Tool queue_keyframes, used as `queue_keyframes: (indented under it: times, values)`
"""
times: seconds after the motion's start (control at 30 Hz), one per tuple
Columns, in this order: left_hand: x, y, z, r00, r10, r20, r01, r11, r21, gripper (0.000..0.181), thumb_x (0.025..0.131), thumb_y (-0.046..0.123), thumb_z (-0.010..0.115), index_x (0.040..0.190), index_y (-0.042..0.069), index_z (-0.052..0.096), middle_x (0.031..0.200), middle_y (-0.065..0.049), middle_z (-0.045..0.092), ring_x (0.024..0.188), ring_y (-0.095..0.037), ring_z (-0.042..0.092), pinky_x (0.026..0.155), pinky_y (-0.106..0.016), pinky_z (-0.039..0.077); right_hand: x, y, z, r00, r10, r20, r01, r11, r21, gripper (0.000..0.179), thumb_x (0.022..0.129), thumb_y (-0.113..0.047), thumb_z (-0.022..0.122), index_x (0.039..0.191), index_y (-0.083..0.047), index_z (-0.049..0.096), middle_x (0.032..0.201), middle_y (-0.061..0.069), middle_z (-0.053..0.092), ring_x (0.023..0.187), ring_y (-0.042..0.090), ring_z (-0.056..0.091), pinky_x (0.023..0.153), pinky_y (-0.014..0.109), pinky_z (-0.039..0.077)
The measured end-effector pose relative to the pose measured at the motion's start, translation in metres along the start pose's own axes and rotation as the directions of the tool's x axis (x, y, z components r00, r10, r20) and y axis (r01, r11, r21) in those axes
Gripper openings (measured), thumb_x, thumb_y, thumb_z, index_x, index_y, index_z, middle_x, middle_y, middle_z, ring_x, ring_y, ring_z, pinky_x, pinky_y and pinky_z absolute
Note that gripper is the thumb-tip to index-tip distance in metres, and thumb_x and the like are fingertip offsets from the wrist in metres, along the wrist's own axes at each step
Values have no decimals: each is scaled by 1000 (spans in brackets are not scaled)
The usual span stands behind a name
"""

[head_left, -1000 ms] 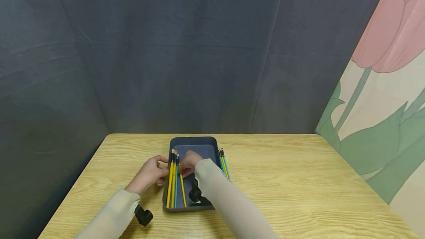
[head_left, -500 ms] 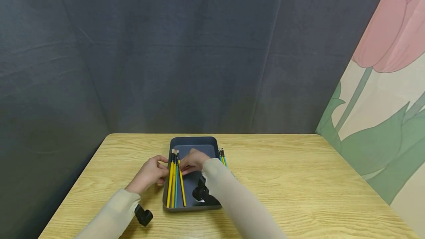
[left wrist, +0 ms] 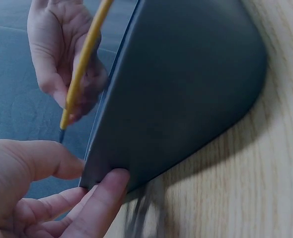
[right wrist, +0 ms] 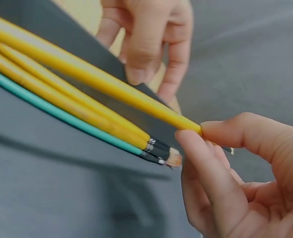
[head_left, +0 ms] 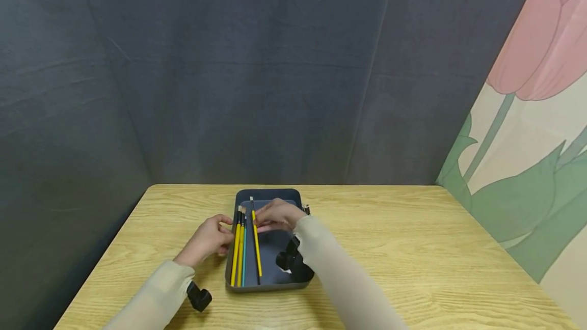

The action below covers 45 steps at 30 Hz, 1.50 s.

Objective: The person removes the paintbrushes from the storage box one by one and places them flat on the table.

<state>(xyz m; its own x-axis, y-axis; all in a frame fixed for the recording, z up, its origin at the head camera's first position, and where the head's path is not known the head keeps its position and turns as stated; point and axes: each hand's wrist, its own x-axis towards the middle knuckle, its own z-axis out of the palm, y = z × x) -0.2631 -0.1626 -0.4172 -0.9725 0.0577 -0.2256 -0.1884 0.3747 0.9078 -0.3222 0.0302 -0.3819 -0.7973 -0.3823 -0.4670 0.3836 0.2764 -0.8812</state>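
A yellow paintbrush (head_left: 257,248) is pinched between the thumb and fingertips of my right hand (head_left: 277,215), near its bristle end. In the right wrist view this paintbrush (right wrist: 97,77) hangs above the others, its shadow falling on the tray floor. Two more yellow paintbrushes (head_left: 236,253) and a teal paintbrush (head_left: 244,264) lie side by side along the left wall inside the dark grey tray (head_left: 270,288). My left hand (head_left: 208,241) grips the tray's left wall, thumb at the rim and fingers against the outside, as the left wrist view shows.
Just beyond the tray's right wall, several paintbrushes (head_left: 307,210) show only their tips past my right wrist. The wooden table (head_left: 390,253) extends to both sides. A dark curtain (head_left: 275,75) closes off the back, with a flower-painted wall (head_left: 527,167) on the right.
My right hand has moved right and slightly away from me, lifting the yellow paintbrush from beside the row and bringing it over the tray's middle. The left hand has stayed in place.
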Motion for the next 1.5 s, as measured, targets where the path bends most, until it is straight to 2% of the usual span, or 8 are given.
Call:
queue_keyframes:
  times: [0.33,0.43,0.53,0.7,0.8,1.0,1.33,1.5]
  values:
    - [-1,1,1,1000,26,-3,-26,1000,-2,44,81,-8,55,123,-8,48,88,-16,59,68,-21,61,57,-35,56,-13,-4,-25,998,-57,30,56,997,48,36,88,6,59,123,10,54,93,12,62,74,13,66,89,33,55]
    - [-2,1,1,1000,23,-4,-23,1000,-5,43,81,-8,55,123,-7,48,87,-16,59,68,-21,61,57,-36,56,-16,-2,-33,997,-74,39,72,996,61,33,89,7,56,122,11,52,94,13,62,75,13,67,86,31,55]
    - [-3,2,1,1000,20,-4,-20,1000,-3,43,81,-8,55,123,-7,49,88,-16,59,69,-21,61,58,-36,56,-21,0,-43,994,-97,42,94,994,61,34,91,7,52,125,12,50,110,24,61,79,15,67,81,27,57]
    - [-4,3,2,1000,29,6,-29,1000,4,43,82,-8,55,124,-8,48,90,-18,60,71,-21,62,59,-38,57,-32,3,-61,992,-117,38,115,992,51,39,94,4,49,132,12,45,134,35,47,98,24,67,82,26,57]
    - [-4,4,2,1000,30,5,-30,999,13,43,81,-7,56,124,-8,48,91,-18,60,71,-21,62,59,-38,57,-38,5,-73,990,-137,35,135,989,56,39,95,4,48,132,13,43,127,32,52,97,23,68,80,24,57]
    - [-3,5,2,1000,27,2,-28,999,22,43,82,-7,57,123,-7,48,91,-17,59,72,-22,62,58,-38,56,-47,11,-96,988,-155,30,152,986,71,40,94,5,48,132,15,40,103,16,61,80,12,68,77,22,57]
    - [-4,4,2,1000,12,-10,-12,1000,20,43,81,-7,55,123,-6,50,92,-17,59,72,-21,61,58,-36,56,-52,27,-132,987,-162,-21,163,986,42,47,92,3,51,135,15,37,104,13,58,83,10,66,82,24,56]
    - [-3,4,2,1000,9,-8,-8,1000,19,43,81,-7,55,124,-6,50,92,-17,60,72,-21,62,59,-36,56,-52,38,-148,987,-160,-9,160,986,35,45,95,3,48,136,16,35,112,20,56,87,11,66,85,26,55]
